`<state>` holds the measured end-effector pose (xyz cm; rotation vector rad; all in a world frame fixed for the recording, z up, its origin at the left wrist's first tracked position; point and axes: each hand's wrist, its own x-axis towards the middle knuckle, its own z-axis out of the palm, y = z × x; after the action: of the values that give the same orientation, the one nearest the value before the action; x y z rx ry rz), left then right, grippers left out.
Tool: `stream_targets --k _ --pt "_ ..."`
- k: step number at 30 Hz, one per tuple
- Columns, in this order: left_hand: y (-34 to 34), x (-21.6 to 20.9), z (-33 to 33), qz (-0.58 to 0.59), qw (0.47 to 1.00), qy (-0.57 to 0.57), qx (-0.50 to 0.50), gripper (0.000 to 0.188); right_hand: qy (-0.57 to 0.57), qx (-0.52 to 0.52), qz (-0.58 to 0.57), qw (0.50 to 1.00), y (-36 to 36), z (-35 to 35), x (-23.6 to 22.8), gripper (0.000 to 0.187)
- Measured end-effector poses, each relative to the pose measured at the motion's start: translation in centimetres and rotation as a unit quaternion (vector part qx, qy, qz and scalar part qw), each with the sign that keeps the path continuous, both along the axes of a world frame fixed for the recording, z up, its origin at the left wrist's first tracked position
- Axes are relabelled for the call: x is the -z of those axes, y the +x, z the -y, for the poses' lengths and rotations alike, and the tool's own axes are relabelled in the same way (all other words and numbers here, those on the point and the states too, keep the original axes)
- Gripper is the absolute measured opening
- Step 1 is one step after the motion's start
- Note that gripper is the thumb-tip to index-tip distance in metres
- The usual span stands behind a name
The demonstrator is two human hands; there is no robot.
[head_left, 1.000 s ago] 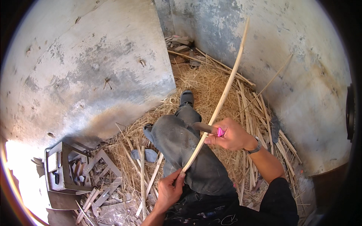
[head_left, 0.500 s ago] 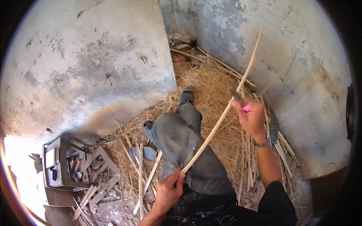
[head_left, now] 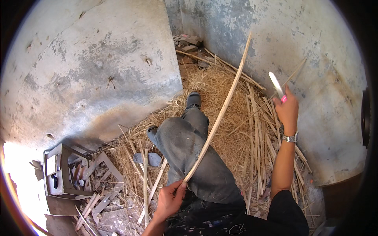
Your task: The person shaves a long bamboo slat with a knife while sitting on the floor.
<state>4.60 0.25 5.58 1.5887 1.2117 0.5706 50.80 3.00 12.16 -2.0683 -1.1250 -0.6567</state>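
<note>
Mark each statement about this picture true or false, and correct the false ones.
1. The left hand grips the lower end of a long cane strip. True.
2. The right hand holds a knife with a pink handle. True.
3. The knife blade rests on the strip. False: it is raised clear of it, to the right.
4. The floor is bare tile. False: straw and cut canes cover it.
5. A wristwatch is on the right wrist. True.
</note>
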Motion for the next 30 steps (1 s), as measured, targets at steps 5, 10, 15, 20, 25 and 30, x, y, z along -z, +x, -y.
stream_targets --k 5,10,15,20,25,30 --pt "-0.9 1.0 -1.0 0.114 0.977 -0.176 0.035 0.033 -0.017 -0.220 -0.186 0.957 -3.7 -0.8 2.3 0.046" --pt "-1.6 1.4 -1.2 0.095 0.975 -0.193 0.050 0.038 -0.052 -0.276 -0.235 0.930 -8.1 -3.8 3.6 0.041" --pt "-0.6 0.9 -1.1 0.093 0.977 -0.190 0.031 0.040 -0.046 -0.273 -0.166 0.947 -9.1 -7.3 5.3 0.042" --pt "-0.3 1.3 -1.0 0.064 0.989 -0.135 0.016 0.038 -0.149 -0.417 -0.133 0.887 -18.0 -1.4 5.6 0.029" --pt "-0.7 1.8 -0.4 0.096 0.986 -0.139 0.014 0.035 -0.257 -0.441 -0.109 0.853 -17.9 2.0 4.6 0.028" --pt "2.1 0.2 1.0 0.070 0.997 -0.035 -0.004 0.031 -0.064 -0.435 -0.449 0.778 -18.0 1.8 1.0 0.043"
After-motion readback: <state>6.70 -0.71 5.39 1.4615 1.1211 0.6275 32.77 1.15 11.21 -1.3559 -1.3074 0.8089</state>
